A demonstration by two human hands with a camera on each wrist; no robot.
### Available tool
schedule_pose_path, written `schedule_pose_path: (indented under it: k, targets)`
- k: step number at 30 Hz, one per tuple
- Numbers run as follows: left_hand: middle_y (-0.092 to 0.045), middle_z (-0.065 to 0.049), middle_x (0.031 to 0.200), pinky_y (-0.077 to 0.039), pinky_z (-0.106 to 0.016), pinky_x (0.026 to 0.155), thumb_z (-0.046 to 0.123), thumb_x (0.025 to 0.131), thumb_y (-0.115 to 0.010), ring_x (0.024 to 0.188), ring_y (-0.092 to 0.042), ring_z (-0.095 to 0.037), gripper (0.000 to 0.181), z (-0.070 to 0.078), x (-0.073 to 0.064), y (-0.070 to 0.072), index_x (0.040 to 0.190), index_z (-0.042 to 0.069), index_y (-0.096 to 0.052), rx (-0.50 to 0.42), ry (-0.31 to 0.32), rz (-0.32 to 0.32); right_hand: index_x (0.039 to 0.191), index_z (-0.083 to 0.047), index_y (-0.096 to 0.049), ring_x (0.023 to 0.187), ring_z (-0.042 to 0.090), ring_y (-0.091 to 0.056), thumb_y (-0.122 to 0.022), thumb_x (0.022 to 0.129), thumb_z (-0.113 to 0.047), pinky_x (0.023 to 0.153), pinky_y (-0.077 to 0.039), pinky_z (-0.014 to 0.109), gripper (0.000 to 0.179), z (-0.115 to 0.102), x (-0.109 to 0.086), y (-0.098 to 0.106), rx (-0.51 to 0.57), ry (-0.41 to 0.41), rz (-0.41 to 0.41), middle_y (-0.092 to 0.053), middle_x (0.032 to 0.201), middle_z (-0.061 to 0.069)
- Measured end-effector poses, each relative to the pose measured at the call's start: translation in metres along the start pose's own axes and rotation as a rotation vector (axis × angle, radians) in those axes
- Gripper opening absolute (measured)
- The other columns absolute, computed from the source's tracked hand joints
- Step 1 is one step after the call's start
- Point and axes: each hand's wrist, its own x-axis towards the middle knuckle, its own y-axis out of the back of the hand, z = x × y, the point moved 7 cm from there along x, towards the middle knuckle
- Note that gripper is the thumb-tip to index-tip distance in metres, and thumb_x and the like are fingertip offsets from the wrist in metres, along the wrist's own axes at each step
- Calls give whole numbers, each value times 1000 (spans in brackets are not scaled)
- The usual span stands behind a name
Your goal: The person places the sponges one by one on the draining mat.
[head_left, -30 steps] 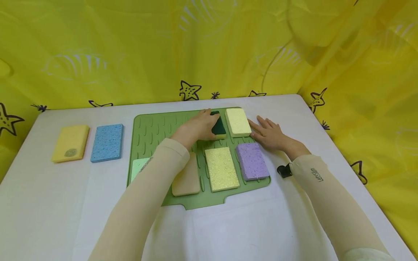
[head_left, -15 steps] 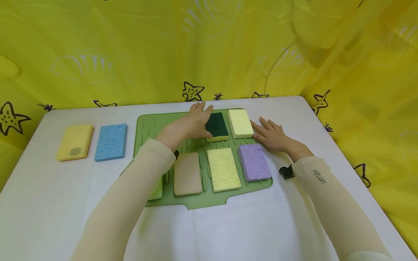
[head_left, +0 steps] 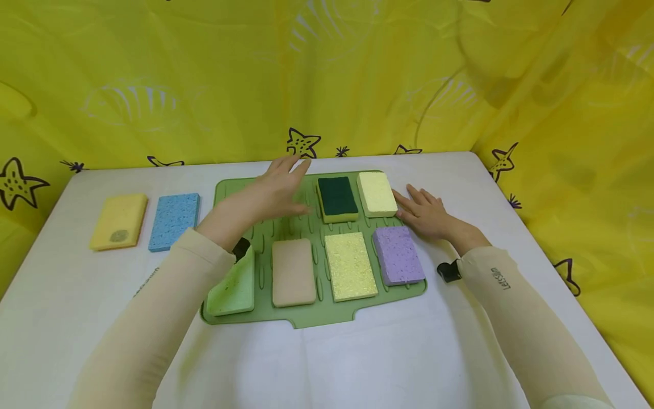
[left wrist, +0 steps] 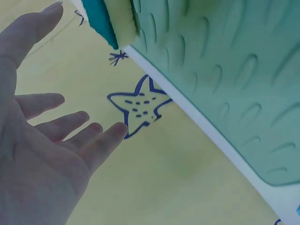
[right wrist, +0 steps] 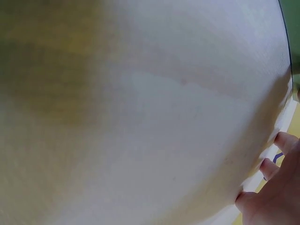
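My left hand [head_left: 273,190] hovers above the back of the green mat [head_left: 278,315], fingers spread and holding nothing. To its right lies a sponge with a dark green scouring top [head_left: 337,196] and yellow body, apart from the fingers. In the left wrist view that sponge [left wrist: 119,21] shows at the top, with the spread left hand [left wrist: 47,140] at the left. My right hand [head_left: 426,216] rests flat on the table, fingertips beside the pale cream sponge [head_left: 377,194] at the mat's back right corner. Only a few right fingers [right wrist: 272,168] show in the right wrist view.
On the mat's front row lie a light green sponge [head_left: 237,289], partly behind the left sleeve, a beige sponge [head_left: 293,272], a pale yellow sponge [head_left: 350,266] and a purple sponge [head_left: 399,255]. Left of the mat are a blue sponge [head_left: 175,221] and a yellow sponge [head_left: 120,221].
My left hand has let go of the dark green-topped sponge and moved left, its fingers spreading. The sponge stays on the mat beside the cream one. My right hand has hardly moved.
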Motion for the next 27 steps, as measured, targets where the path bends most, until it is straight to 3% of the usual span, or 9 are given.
schedule_pose_path:
  k: [16,21,27]
  targets:
    - [-4,-18,167,-32,-63,115,34,92,-71,153,-7,-41,95,-33,-46,15,160,8,-10,-24,33,83,160,-16,-12,146,59,-2,-29,108,-40,112,-1,78,61,0,-1,1,-16,4,10,1,164,27]
    - [-8,-22,165,-35,-64,111,29,92,-72,151,-10,-44,92,-37,-60,13,159,5,-13,-3,-3,98,160,-16,-12,146,59,-3,-29,108,-41,112,-3,79,61,1,1,-1,-25,9,4,1,163,28]
    - [-7,-22,165,-34,-65,111,29,92,-71,151,-10,-45,91,-44,-73,10,159,4,-14,5,11,98,160,-15,-12,146,59,-3,-30,108,-40,111,-3,79,61,0,1,-2,-27,11,4,1,163,29]
